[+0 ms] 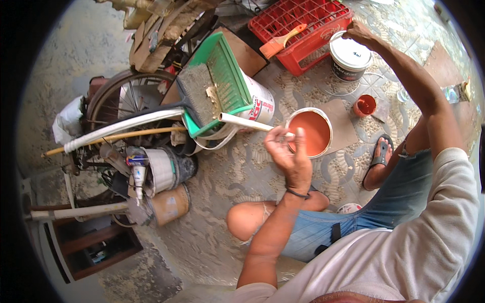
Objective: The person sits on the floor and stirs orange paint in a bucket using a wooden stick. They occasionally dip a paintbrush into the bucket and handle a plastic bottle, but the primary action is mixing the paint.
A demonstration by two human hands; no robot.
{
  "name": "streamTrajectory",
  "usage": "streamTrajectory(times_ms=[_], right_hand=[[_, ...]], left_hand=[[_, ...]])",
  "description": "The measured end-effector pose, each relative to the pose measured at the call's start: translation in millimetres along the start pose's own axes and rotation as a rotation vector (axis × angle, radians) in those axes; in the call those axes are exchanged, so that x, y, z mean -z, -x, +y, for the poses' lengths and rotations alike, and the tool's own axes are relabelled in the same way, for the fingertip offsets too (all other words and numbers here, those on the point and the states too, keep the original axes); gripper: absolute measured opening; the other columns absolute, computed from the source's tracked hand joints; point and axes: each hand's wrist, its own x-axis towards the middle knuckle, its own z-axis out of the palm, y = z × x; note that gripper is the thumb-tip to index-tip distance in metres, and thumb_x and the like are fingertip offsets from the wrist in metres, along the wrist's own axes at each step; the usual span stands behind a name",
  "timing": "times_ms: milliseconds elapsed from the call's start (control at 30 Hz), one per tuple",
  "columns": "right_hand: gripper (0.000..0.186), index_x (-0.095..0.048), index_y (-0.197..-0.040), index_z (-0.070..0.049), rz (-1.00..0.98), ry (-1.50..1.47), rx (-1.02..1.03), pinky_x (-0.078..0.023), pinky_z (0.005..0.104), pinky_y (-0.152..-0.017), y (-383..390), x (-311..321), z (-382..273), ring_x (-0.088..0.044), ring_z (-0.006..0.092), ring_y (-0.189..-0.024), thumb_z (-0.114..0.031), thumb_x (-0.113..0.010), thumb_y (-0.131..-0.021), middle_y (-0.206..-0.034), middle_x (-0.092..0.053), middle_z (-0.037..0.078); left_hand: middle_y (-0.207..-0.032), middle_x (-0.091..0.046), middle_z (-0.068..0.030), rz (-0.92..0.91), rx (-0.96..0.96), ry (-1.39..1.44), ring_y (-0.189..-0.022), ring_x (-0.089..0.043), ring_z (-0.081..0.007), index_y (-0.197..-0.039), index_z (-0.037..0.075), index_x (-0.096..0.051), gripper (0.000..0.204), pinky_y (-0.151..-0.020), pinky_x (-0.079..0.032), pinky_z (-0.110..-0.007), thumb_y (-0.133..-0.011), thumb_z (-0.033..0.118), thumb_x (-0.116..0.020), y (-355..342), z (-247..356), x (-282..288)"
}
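Note:
My left hand (290, 156) is closed on a white stick (243, 122), which points to the left. Just beyond that hand stands an open tub of orange-red paint (310, 132), set on a piece of cardboard (342, 123). My right arm reaches far forward. Its hand (358, 34) is closed at the rim of a lidded paint bucket (348, 68), gripping the edge of the white lid (349, 50); the fingertips are partly hidden. A small cup with red paint (365, 106) stands between that bucket and my foot.
Behind the bucket, a red plastic crate (300, 30) carries a paintbrush (283, 41) with orange bristles. A green dustpan-like tray (222, 76) rests over a white bucket (260, 101). Left are a bicycle wheel (129, 93), a yellow pole (116, 139) and stacked buckets (161, 171).

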Motion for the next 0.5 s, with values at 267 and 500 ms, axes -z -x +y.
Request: streamTrajectory(times_ms=[267, 500], right_hand=[[0.028, -0.071, -0.074, 0.004, -0.025, 0.188, 0.088, -0.041, 0.0359, -0.057, 5, 37, -43, -0.057, 0.0143, -0.061, -0.024, -0.073, -0.078, -0.065, -0.062, 0.007], [0.044, -0.062, -0.117, 0.003, -0.075, 0.366, 0.171, -0.043, 0.0328, -0.097, 90, 114, -183, -0.056, 0.0196, -0.106, -0.029, -0.073, -0.088, -0.11, -0.058, 0.008]], left_hand=[[-0.117, -0.063, -0.0088, -0.293, 0.038, -0.119, -0.101, -0.062, -0.0136, -0.12, -0.002, -0.06, 0.032, -0.089, -0.052, -0.027, -0.096, 0.013, -0.075, 8, 29, -9], [-0.102, -0.067, -0.0084, -0.239, -0.46, -0.2, -0.088, -0.066, -0.0159, -0.11, -0.003, -0.067, 0.022, -0.078, -0.054, -0.027, -0.096, 0.013, -0.075, 3, 105, 20]])
